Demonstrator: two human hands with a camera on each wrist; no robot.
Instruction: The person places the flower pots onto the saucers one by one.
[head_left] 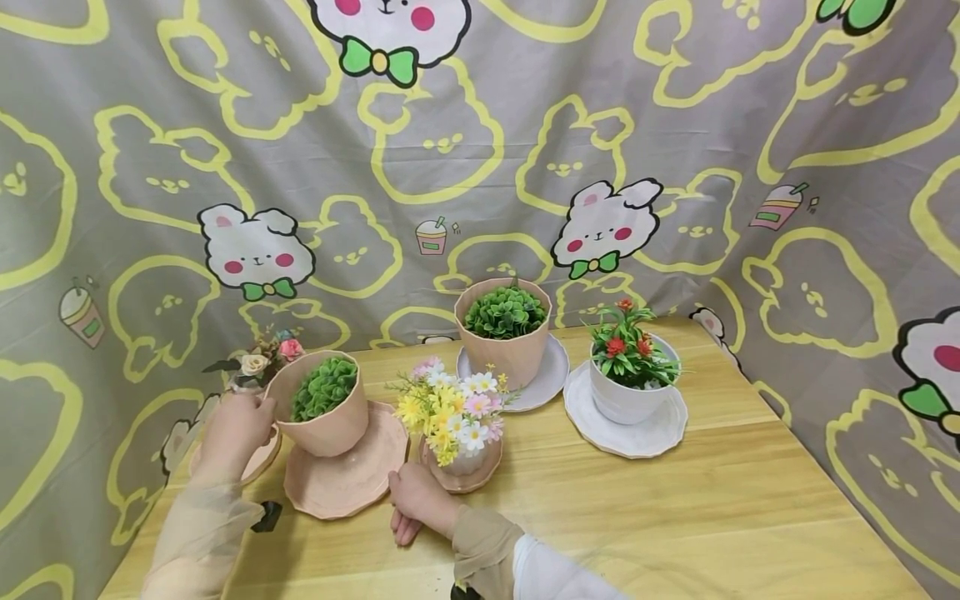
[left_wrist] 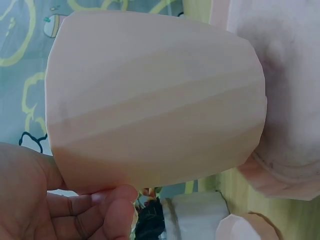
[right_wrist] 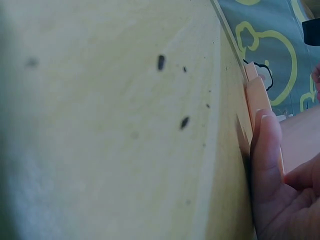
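Note:
My left hand (head_left: 234, 429) grips the rim of a pink flowerpot (head_left: 321, 432) holding a round green plant (head_left: 326, 388). The pot leans over the back of a pink saucer (head_left: 348, 485); whether its base touches the saucer cannot be told. In the left wrist view the pot's side (left_wrist: 155, 100) fills most of the picture, with the fingers (left_wrist: 117, 210) at its rim. With thumb and fingers my right hand (head_left: 422, 497) pinches the saucer's right front edge. The right wrist view shows this saucer rim (right_wrist: 259, 95) between thumb and fingers of the right hand (right_wrist: 282, 195).
Yellow and white daisies (head_left: 453, 412) in a pot stand on a small saucer just right of my right hand. Behind are another pink pot (head_left: 504, 354) and a white pot (head_left: 626, 404) on saucers. Roses (head_left: 255, 364) stand behind my left hand. Patterned cloth (head_left: 480, 167) surrounds the wooden table (head_left: 637, 517).

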